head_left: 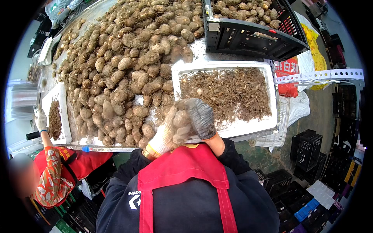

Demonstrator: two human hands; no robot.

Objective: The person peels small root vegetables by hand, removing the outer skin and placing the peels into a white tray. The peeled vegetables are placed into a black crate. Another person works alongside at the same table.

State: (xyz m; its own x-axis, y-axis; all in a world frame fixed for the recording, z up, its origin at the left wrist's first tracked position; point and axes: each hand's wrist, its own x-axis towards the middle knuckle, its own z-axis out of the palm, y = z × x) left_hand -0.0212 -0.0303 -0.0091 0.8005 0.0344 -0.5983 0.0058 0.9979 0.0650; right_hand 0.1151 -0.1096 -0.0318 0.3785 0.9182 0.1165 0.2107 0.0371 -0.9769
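My left hand (163, 134), in a cream knit glove, grips a brown, hairy taro corm (180, 118) just in front of my red apron (183, 169). My right hand (201, 118) wears a dark grey glove, and its fingers curl against the corm's right side. Motion blur softens both hands' fingertips and the corm. Beyond and to the left spreads a large heap of taro corms (116, 72) on the table. A white foam tray (273, 99) lies at the right, strewn with brown fibrous root scraps (227, 90), its near left corner behind my hands.
A black plastic crate (256, 40) of corms stands at the back right. A perforated white strip (320, 76) juts right. At left, a co-worker's gloved hand (40, 119) is beside another foam tray (65, 116). Black crates (309, 148) stand on the floor at right.
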